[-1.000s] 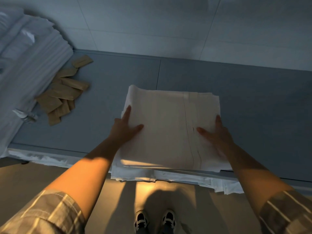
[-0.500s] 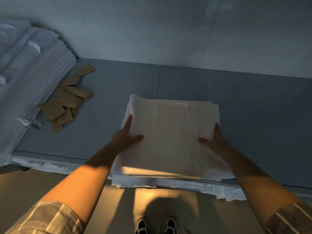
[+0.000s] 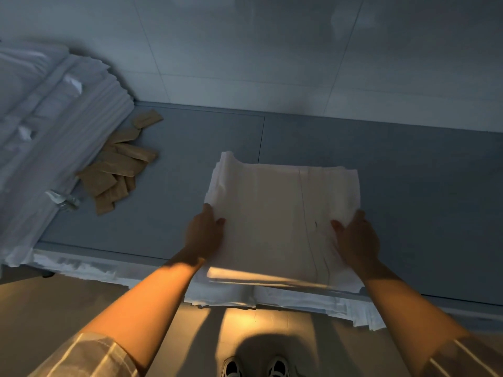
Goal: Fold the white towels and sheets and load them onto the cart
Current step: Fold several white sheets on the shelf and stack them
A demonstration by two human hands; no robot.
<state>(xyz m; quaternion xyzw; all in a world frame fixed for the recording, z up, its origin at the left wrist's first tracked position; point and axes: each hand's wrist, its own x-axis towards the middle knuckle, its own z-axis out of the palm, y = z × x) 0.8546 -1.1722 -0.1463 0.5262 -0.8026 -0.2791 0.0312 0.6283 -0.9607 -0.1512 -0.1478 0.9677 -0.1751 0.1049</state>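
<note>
A stack of folded white cotton sheets [image 3: 283, 221] lies on the grey-blue flat tabletop [image 3: 408, 200], just below centre of the view, its near edge overhanging the table's front lip at six o'clock. The person's left hand [image 3: 203, 235] sits at the stack's nine o'clock side, thumb lying on the top layer while the fingers go down over the edge, out of sight. The right hand [image 3: 356, 240] mirrors it at three o'clock, thumb on top and fingers wrapped over the side. Both look to be clasping the pile from its flanks, though how deep the fingers reach under cannot be told.

At ten o'clock a large heap of white striped linen [image 3: 49, 148] slopes off the table's left end, and just beside it lies a scatter of flat tan paper packets [image 3: 117, 170]. Black-and-white shoes [image 3: 255, 367] show on the floor at six o'clock. No cart is in view.

The likely step is lifting the folded pile for carrying. The risk lies in the grip: layers are loose and slightly fanned at the far left corner, so if the fingers catch only the upper sheets, the lower ones hanging over the lip could slide off to the floor. A squeeze from the sides alone might also buckle the middle and undo the folds.
</note>
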